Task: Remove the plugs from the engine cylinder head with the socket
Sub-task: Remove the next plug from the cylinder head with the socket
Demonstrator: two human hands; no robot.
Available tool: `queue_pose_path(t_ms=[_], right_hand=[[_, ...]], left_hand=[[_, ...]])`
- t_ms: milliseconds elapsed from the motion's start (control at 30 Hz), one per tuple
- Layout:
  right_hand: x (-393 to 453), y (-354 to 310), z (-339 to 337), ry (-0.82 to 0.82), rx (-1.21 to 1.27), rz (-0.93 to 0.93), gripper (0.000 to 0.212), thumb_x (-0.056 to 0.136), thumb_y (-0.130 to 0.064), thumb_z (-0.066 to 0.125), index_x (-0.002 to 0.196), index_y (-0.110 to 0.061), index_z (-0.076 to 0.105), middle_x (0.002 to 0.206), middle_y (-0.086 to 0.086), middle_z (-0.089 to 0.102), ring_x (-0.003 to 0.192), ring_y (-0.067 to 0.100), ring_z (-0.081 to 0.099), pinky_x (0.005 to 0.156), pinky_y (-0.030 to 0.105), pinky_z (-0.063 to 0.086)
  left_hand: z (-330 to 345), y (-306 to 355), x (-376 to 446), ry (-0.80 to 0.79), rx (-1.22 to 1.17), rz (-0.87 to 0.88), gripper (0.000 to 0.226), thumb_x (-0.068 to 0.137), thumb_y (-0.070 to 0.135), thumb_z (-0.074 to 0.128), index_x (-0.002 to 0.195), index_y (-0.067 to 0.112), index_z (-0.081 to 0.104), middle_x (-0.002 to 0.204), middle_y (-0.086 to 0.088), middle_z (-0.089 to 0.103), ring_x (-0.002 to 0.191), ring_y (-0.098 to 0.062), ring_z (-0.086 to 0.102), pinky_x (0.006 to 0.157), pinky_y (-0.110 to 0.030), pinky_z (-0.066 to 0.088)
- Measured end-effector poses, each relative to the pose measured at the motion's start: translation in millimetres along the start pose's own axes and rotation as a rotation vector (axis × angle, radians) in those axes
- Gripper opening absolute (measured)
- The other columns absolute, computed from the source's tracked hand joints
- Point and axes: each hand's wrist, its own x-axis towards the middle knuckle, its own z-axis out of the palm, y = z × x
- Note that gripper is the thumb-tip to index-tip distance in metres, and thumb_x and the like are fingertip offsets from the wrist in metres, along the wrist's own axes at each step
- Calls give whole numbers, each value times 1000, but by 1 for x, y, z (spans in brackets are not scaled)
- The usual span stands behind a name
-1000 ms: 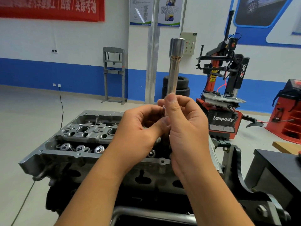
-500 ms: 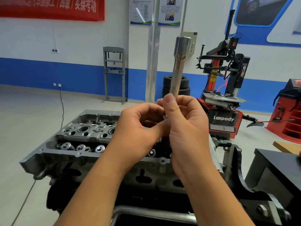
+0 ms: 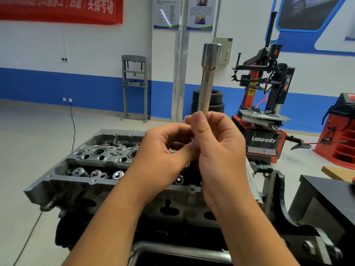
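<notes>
A long chrome socket (image 3: 207, 79) stands nearly upright above the engine cylinder head (image 3: 99, 156), its wide drive end on top. My right hand (image 3: 219, 150) is wrapped around its lower shaft. My left hand (image 3: 163, 156) pinches at the socket's lower end with thumb and fingertips; what it touches there is hidden by the fingers. The grey cylinder head sits on a stand below both hands, with open plug wells and valve springs (image 3: 82, 172) showing on its left half. Its right half is covered by my hands.
A black stand bracket (image 3: 284, 204) rises right of the head, with a dark bench (image 3: 326, 198) beyond. A metal tube (image 3: 172, 250) crosses the foreground. Behind are a red tyre changer (image 3: 263, 120), stacked tyres (image 3: 215, 102), a grey press frame (image 3: 134, 87) and a floor cable (image 3: 73, 123).
The socket has stayed in both hands, tilting slightly between frames. My left fingers have shifted a little at its lower end.
</notes>
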Motion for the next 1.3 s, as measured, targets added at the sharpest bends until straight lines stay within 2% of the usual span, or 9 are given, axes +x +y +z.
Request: queue_pose_path(t_ms=[133, 400, 633, 733, 833, 933, 1100, 1200, 1300], right_hand=[[0, 1, 0, 1, -20, -3, 27, 94, -40, 67, 97, -14, 73, 91, 7, 74, 89, 22, 73, 80, 33, 61], [1, 1, -1, 41, 29, 22, 33, 79, -35, 85, 96, -13, 67, 85, 2, 73, 76, 13, 71, 67, 23, 56], [-2, 2, -3, 13, 21, 9, 29, 74, -22, 90, 93, -18, 68, 74, 1, 75, 70, 16, 75, 62, 22, 56], [-2, 3, -3, 55, 18, 6, 26, 70, -22, 92, 85, -24, 71, 77, 5, 76, 72, 23, 76, 63, 26, 58], [-1, 4, -3, 73, -9, -15, 22, 79, -21, 88, 93, -14, 72, 77, 2, 76, 72, 16, 75, 64, 22, 57], [0, 5, -4, 61, -33, -12, 8, 94, -20, 75, 96, -11, 74, 80, -2, 76, 77, 8, 73, 67, 17, 56], [3, 5, -3, 29, -44, 12, 17, 99, -26, 65, 92, -16, 76, 85, -1, 75, 82, 7, 71, 71, 16, 54], [3, 5, -2, 45, -11, 25, 18, 89, -34, 75, 97, -18, 71, 87, 0, 75, 83, 13, 73, 71, 23, 57], [2, 6, -2, 50, -28, 16, 21, 85, -37, 78, 93, -21, 67, 85, 2, 74, 81, 20, 74, 71, 36, 62]], left_hand=[[0, 2, -1, -85, -74, -10, 33, 101, 29, 57, 131, 21, 70, 121, 1, 77, 119, -18, 70, 101, -39, 58], [1, -3, 2, 94, 12, 11, 31, 86, 31, 75, 112, 15, 76, 105, -2, 80, 103, -20, 76, 92, -43, 62], [-2, -5, 2, 46, -85, 51, 22, 89, 24, 74, 111, 27, 80, 105, 3, 81, 104, -16, 77, 88, -27, 60], [-2, -6, 2, 16, -30, 53, 22, 96, 16, 69, 113, 26, 79, 107, 4, 81, 107, -16, 75, 93, -31, 60], [-3, -4, 0, -68, -71, 30, 27, 102, 19, 59, 123, 23, 76, 116, 2, 79, 115, -18, 72, 95, -32, 60], [-4, -1, 1, -75, -149, -7, 29, 106, 17, 55, 130, 17, 72, 120, -1, 77, 115, -17, 72, 86, -22, 58], [-1, -2, 1, 47, -124, 26, 28, 89, 25, 68, 115, 21, 76, 108, 2, 80, 101, -11, 76, 76, -16, 57], [-2, -4, 2, 65, -100, 33, 29, 86, 25, 72, 114, 17, 76, 107, -1, 80, 101, -15, 76, 79, -22, 59], [-2, -6, 1, 94, -35, 48, 32, 83, 31, 75, 112, 19, 76, 106, -2, 80, 105, -22, 76, 91, -40, 61]])
